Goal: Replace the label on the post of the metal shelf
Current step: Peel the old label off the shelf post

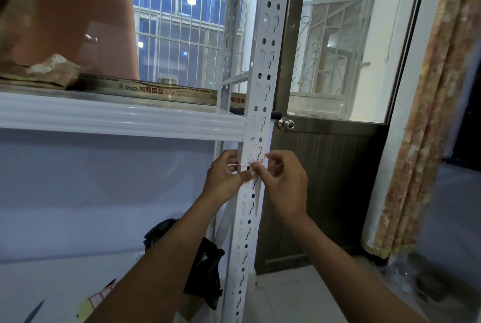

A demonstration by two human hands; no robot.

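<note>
The shelf beam (117, 120) is joining the post (256, 103) just above the left hand (225, 178), which is gripping the post, and is closing the way upward there. Under the beam, left of the post, wide room is lying open. The door (325, 179) is standing close behind on the right; its knob (286, 124) is sticking out beside the post, above the right hand (282, 182) pinching the label (253, 158). Low down, a black bag (205, 270) is crowding the post's left side.

- Your left hand (223, 176): fingers curled round the edge of the white perforated metal post (270, 36), thumb pressed on its front.
- Your right hand (283, 182): thumb and forefinger pinching the lower edge of the white paper label (251, 140), other fingers curled.
- Both forearms bare, angled up and inward.
</note>
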